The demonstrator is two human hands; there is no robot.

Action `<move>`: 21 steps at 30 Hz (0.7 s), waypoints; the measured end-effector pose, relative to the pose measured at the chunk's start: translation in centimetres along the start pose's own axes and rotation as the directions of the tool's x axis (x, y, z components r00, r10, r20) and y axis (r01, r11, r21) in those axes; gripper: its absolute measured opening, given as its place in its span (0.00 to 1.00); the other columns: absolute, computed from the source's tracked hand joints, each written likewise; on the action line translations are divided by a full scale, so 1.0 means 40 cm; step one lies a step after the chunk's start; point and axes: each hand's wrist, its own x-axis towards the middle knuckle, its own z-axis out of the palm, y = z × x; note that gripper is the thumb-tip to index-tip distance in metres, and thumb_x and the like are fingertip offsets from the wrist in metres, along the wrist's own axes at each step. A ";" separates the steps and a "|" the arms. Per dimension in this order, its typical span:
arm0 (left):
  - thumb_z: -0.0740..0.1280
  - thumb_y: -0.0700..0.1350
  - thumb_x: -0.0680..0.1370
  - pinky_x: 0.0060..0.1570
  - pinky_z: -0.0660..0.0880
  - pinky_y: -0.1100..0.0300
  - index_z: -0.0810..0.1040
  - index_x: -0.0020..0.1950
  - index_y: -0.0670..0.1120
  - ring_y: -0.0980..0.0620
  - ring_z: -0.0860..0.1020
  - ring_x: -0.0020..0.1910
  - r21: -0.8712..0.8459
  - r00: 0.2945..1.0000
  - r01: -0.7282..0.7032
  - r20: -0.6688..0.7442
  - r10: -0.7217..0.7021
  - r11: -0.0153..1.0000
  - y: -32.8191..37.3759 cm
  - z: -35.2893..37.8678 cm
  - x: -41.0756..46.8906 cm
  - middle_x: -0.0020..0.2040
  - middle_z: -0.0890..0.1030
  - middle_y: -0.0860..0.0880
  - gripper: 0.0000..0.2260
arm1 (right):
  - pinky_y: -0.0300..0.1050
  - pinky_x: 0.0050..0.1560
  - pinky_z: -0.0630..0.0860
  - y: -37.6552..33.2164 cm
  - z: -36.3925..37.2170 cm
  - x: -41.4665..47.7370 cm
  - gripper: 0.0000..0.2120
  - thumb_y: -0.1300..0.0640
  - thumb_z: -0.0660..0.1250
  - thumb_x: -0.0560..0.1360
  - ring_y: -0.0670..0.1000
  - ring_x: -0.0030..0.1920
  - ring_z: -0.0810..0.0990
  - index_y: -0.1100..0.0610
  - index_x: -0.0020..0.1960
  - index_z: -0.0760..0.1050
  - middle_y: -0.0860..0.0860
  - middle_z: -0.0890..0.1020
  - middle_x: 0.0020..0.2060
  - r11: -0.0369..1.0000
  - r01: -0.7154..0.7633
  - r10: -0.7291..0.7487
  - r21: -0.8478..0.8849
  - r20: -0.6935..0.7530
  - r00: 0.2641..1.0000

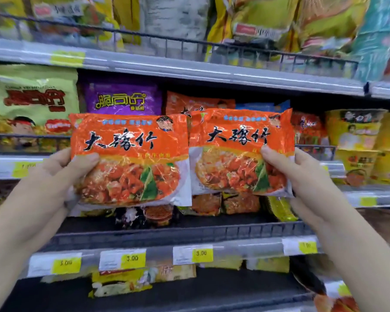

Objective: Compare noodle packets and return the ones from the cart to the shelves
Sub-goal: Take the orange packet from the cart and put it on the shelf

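Two matching orange noodle packets are held up side by side in front of the shelves. My left hand (61, 174) grips the left packet (131, 158) at its left edge, thumb across the front. My right hand (295, 174) grips the right packet (241, 152) at its right edge, thumb on the front. The packets' inner edges touch or slightly overlap. Behind them, on the middle shelf, stands another orange packet (196, 102) of the same kind. No cart is in view.
Wire-fronted shelves (167, 230) run across the view with yellow price tags (133, 258). A purple packet (122, 97) and a green packet (32, 97) stand at middle left, yellow cup noodles (358, 140) at right. Lower shelves hold darker and yellow packets.
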 end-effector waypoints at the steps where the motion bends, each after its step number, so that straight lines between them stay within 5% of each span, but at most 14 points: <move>1: 0.71 0.50 0.74 0.25 0.82 0.59 0.87 0.50 0.49 0.55 0.86 0.32 0.009 1.000 -0.012 -0.023 0.013 1.000 0.012 0.008 -0.001 0.41 0.89 0.51 0.09 | 0.64 0.48 0.84 0.003 -0.005 0.022 0.10 0.53 0.72 0.77 0.58 0.57 0.86 0.57 0.55 0.81 0.57 0.88 0.51 1.000 0.005 -0.005 0.014 0.015 1.000; 5: 0.66 0.45 0.81 0.29 0.84 0.55 0.88 0.49 0.52 0.52 0.86 0.30 0.073 0.993 -0.057 -0.097 0.064 0.996 0.051 0.046 -0.001 0.39 0.88 0.49 0.11 | 0.57 0.54 0.84 -0.001 -0.009 0.095 0.09 0.53 0.71 0.76 0.55 0.54 0.87 0.56 0.53 0.82 0.50 0.89 0.41 0.999 0.020 -0.023 0.026 0.108 0.994; 8: 0.75 0.53 0.70 0.35 0.85 0.55 0.89 0.43 0.59 0.59 0.86 0.36 0.073 0.994 -0.064 -0.086 0.070 0.995 0.078 0.061 -0.001 0.42 0.89 0.54 0.04 | 0.43 0.49 0.82 -0.011 -0.006 0.129 0.10 0.55 0.69 0.79 0.52 0.54 0.87 0.51 0.40 0.84 0.47 0.87 0.35 1.000 0.017 -0.018 0.009 0.174 0.985; 10: 0.83 0.61 0.56 0.38 0.86 0.56 0.89 0.45 0.58 0.58 0.87 0.39 0.103 0.997 -0.063 -0.034 0.067 0.993 0.088 0.056 -0.004 0.45 0.89 0.53 0.20 | 0.36 0.39 0.81 -0.024 -0.002 0.148 0.07 0.55 0.68 0.80 0.49 0.46 0.88 0.57 0.47 0.81 0.47 0.87 0.33 1.000 -0.004 0.002 0.013 0.185 0.983; 12: 0.84 0.65 0.53 0.39 0.85 0.56 0.89 0.48 0.56 0.56 0.88 0.41 0.120 0.993 -0.064 -0.088 0.075 0.991 0.100 0.049 -0.010 0.47 0.89 0.52 0.27 | 0.34 0.29 0.78 -0.033 0.000 0.174 0.08 0.56 0.68 0.80 0.48 0.38 0.87 0.60 0.46 0.78 0.48 0.86 0.32 1.000 -0.008 0.003 0.026 0.177 0.984; 14: 0.79 0.59 0.64 0.38 0.86 0.57 0.88 0.49 0.55 0.54 0.88 0.42 0.099 0.995 -0.057 -0.078 0.065 0.993 0.109 0.041 -0.017 0.49 0.89 0.50 0.17 | 0.35 0.27 0.77 -0.043 0.003 0.199 0.08 0.55 0.70 0.79 0.50 0.40 0.87 0.60 0.47 0.79 0.52 0.87 0.37 0.999 -0.030 0.026 0.019 0.172 0.985; 18: 0.75 0.56 0.66 0.33 0.84 0.57 0.88 0.51 0.52 0.52 0.88 0.42 0.103 0.992 -0.061 -0.100 0.071 0.993 0.119 0.030 -0.036 0.50 0.89 0.49 0.16 | 0.49 0.52 0.83 -0.046 0.020 0.247 0.10 0.57 0.73 0.77 0.55 0.53 0.87 0.62 0.56 0.81 0.56 0.88 0.51 0.999 -0.052 0.050 0.007 0.149 0.988; 21: 0.76 0.58 0.65 0.45 0.86 0.50 0.88 0.51 0.54 0.51 0.88 0.47 0.123 0.989 -0.072 -0.116 0.087 0.990 0.124 0.024 -0.048 0.52 0.89 0.49 0.17 | 0.49 0.40 0.85 -0.057 0.045 0.272 0.09 0.60 0.72 0.78 0.56 0.47 0.89 0.63 0.56 0.79 0.60 0.87 0.51 0.994 -0.096 0.088 0.044 0.162 0.983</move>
